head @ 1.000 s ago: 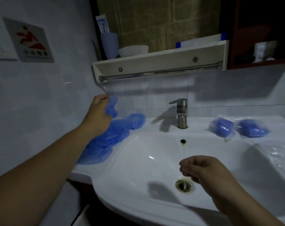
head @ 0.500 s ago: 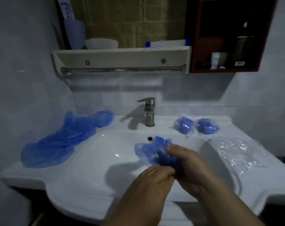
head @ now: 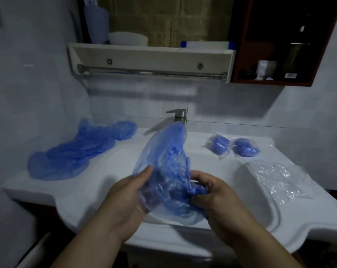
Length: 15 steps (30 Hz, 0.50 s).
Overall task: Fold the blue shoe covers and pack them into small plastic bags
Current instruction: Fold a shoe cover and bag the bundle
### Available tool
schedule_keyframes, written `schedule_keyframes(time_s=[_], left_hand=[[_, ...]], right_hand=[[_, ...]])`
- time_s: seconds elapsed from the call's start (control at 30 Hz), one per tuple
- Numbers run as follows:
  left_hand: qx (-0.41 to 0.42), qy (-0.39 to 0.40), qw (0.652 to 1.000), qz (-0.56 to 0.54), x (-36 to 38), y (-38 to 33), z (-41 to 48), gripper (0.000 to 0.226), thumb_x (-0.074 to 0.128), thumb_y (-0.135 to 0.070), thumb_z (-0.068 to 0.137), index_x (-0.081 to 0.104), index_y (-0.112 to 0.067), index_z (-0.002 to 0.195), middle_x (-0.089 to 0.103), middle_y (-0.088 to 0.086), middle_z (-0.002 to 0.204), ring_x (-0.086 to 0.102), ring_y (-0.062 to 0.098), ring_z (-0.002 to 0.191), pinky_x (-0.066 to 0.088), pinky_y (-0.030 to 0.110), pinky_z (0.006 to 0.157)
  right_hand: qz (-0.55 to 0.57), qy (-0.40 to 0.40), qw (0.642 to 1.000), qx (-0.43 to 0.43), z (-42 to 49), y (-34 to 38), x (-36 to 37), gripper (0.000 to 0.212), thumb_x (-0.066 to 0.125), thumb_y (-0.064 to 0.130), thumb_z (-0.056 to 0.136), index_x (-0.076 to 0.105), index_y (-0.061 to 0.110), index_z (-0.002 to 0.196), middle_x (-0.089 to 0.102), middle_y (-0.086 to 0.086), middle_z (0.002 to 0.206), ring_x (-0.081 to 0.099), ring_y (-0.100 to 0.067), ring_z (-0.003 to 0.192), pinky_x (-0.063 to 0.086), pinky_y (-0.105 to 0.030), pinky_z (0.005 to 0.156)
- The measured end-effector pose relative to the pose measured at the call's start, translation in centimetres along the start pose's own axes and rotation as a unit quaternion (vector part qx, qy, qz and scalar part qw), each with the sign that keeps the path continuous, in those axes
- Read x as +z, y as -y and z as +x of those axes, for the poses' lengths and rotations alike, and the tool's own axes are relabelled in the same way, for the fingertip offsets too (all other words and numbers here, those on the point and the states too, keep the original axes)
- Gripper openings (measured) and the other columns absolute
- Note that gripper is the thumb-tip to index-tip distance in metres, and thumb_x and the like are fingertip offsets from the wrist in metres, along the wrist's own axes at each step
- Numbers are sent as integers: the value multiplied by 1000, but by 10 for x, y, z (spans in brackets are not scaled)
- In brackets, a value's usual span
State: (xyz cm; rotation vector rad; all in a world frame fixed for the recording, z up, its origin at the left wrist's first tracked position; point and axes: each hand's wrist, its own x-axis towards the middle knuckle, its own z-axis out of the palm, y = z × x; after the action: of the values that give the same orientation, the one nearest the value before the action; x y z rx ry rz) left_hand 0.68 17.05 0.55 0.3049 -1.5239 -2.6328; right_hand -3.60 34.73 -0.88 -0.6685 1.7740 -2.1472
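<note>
A loose pile (head: 76,151) of blue shoe covers lies on the left side of the sink's rim (head: 53,192), running back toward the wall. Over the basin, the left hand (head: 125,200) holds one cover (head: 163,157) by its left edge, thumb on top and fingers curled beneath the thin plastic (they show dimly through it). The cover is held in the air above the basin, its rounded end raised toward the tap (head: 178,115) and its lower part crumpled between the two hands. The right hand (head: 217,200) has its fingers bent tightly and pinches the bunched lower right part of the same cover. Behind and to the right, two packed bags (head: 218,145) (head: 245,147), each with blue covers inside, lie side by side on the rim near the wall. Further right, nearer the person, clear empty bags (head: 279,180) lie in a flat, crinkled heap.
</note>
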Motion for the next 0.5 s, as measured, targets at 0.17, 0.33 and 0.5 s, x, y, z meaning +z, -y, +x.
schedule_keyframes(time_s=[0.17, 0.33, 0.5], left_hand=[[132, -73, 982, 116, -5, 5, 4, 8, 68, -9, 87, 74, -5, 90, 76, 18, 90, 74, 30, 81, 57, 39, 75], [149, -39, 978, 141, 3, 7, -5, 23, 75, -23, 74, 75, -5, 89, 76, 17, 87, 74, 34, 83, 59, 48, 81], [132, -70, 984, 100, -3, -2, -3, 16, 67, -14, 88, 73, -8, 75, 71, 9, 70, 66, 19, 64, 55, 27, 57]], right_hand=[[-127, 10, 991, -43, -8, 10, 5, 43, 68, 2, 64, 71, 12, 106, 74, -7, 101, 68, -25, 98, 56, -32, 85], [-211, -116, 967, -79, -6, 11, 15, 9, 75, 13, 81, 73, 14, 90, 76, -1, 83, 72, -18, 79, 57, -33, 75], [-134, -198, 970, -47, -3, 15, 9, 22, 57, 9, 94, 74, 8, 79, 68, -17, 71, 58, -18, 62, 47, -29, 60]])
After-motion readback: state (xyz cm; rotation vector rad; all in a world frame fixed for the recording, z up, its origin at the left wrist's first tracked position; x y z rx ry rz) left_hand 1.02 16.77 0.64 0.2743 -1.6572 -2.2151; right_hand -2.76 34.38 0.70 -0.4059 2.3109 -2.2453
